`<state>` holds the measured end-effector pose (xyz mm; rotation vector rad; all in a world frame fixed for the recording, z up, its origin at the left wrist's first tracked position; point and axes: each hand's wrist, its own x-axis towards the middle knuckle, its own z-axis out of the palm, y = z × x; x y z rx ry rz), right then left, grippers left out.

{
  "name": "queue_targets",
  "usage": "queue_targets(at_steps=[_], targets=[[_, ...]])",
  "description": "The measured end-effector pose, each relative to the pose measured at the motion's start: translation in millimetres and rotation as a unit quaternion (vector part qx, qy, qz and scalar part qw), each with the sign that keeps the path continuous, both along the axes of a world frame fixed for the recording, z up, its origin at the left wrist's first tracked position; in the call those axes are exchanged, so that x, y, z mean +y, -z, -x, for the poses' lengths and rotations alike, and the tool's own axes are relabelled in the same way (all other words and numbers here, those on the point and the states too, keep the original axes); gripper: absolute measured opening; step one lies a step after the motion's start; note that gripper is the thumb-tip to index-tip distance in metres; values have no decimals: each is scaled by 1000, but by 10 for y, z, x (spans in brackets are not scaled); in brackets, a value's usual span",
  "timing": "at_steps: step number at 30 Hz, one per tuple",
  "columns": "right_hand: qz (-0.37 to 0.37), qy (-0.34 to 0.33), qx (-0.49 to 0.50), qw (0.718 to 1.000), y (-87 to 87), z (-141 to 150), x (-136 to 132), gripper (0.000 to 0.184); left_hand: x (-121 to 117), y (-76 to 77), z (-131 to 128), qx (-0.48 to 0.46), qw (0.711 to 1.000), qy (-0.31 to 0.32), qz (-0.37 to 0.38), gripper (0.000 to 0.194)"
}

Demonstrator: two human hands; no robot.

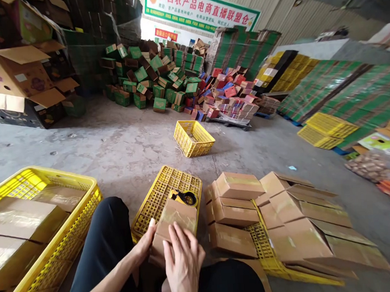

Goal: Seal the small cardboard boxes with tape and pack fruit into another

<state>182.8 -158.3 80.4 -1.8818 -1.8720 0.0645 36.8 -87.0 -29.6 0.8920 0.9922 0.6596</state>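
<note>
A small brown cardboard box [180, 214] with clear tape across its top rests at the near end of an upturned yellow plastic crate [154, 195], tilted toward me. My left hand [145, 243] grips the box's left side, thumb up along its edge; its other fingers are mostly hidden. On the box's near top face lies my right hand [183, 257], fingers stretched out flat over the tape. Just beyond the box, a yellow and black tape dispenser [184, 197] sits on the crate, touched by neither hand.
At left stands a large yellow crate [95, 190] holding taped boxes. Stacked cardboard boxes [301, 227] lie to my right, some in a yellow crate. Ahead on the concrete floor is another yellow crate [200, 145]. Piles of green boxes [158, 90] stand farther back.
</note>
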Motion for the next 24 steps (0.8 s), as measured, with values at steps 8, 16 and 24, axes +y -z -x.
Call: queue_targets(at_steps=[8,16,24], targets=[[5,-38,5,999,18,-208,-66,48,-87,-868,313,79,946,65,-307,75],[56,-23,56,997,76,-434,105,54,-227,-995,303,168,924,87,-332,64],[51,-140,1,989,105,-36,50,61,-333,-943,312,172,927,73,-326,72]])
